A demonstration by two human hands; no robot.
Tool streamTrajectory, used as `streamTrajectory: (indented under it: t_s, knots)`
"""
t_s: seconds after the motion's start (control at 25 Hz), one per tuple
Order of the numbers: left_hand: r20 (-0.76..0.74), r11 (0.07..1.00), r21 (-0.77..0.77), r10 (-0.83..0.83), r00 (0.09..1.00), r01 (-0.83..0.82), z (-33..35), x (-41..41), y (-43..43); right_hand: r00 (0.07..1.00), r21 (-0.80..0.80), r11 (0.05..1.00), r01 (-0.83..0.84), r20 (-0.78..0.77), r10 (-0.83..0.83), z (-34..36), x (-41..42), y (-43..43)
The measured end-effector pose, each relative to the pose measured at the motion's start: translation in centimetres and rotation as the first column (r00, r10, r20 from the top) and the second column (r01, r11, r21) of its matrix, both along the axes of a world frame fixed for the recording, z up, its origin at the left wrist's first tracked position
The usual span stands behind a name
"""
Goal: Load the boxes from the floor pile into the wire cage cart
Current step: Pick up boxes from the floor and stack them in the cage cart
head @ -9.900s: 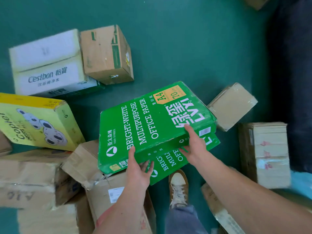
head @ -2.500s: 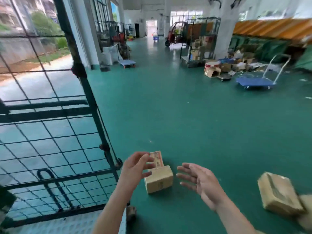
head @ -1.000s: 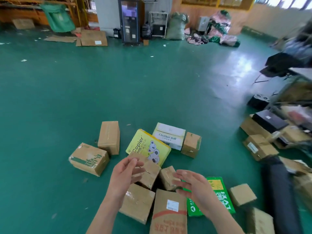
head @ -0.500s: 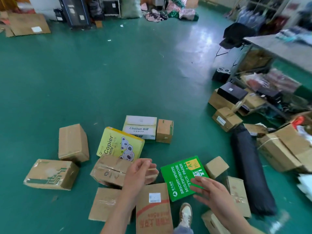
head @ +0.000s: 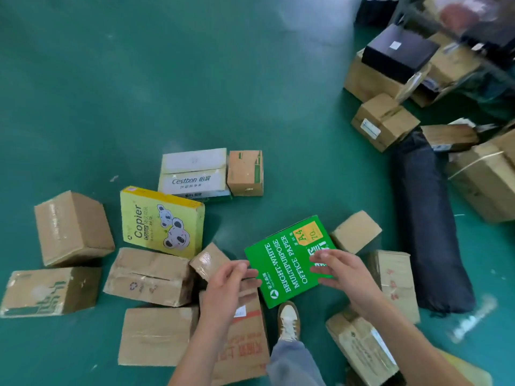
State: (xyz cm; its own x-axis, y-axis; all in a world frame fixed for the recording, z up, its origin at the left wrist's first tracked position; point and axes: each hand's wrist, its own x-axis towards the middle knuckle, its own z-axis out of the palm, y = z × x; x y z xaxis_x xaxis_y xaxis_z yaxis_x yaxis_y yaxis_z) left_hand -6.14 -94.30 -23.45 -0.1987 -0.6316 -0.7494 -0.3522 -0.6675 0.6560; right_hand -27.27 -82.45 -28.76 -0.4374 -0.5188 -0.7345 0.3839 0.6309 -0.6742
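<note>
Plainly, most of the loading is left: more than 10 boxes lie on the green floor (head: pixel 195 65), and the wire cage cart is out of view, so what it holds cannot be told. At far left sit 2 cartons, a plain brown carton (head: pixel 73 228) and, nearer, a green-printed carton (head: pixel 47 292). Next come a dented carton (head: pixel 150 275), the yellow Copier box (head: pixel 161 218) and, beyond it, the white Cestbon box (head: pixel 193 171) with a small brown box (head: pixel 245 172) just beside its right end.

The left hand (head: pixel 225 285) hovers over a red-printed carton (head: pixel 245 344), fingers loosely bent, gripping nothing. Just right of it lies the green office-paper box (head: pixel 287 263), broad face up, near the person's shoe (head: pixel 288 320). Its long axis runs diagonally from near-left to far-right, with the orange A4 label end pointing away and rightward. The right hand (head: pixel 340 270) is spread over that box's right edge, fingers straight; whether it touches is unclear. I judge this box the next pick. Further right sit a small tan box (head: pixel 355 231) and a dark bundle (head: pixel 426 218).
</note>
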Motion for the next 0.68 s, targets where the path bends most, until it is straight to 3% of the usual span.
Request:
streamTrajectory:
  t_s: [0.2,0.44,0.68]
  knots:
    - [0.106,0.983,0.182,-0.027,0.994,0.007,-15.0,-6.1,-1.0,0.999,0.139,0.989,-0.045,0.033,0.041,-16.2,-2.4,-0.9]
    - [0.255,0.894,0.448,-0.132,0.958,0.004,-38.6,-8.5,0.0,1.0,0.346,0.938,-0.019,0.006,0.018,-37.8,-2.3,3.3]
    - [0.401,0.891,0.447,-0.282,0.872,0.083,-55.7,-8.0,1.9,0.934,0.494,0.814,-0.306,-0.009,0.357,-51.4,-6.8,6.4]
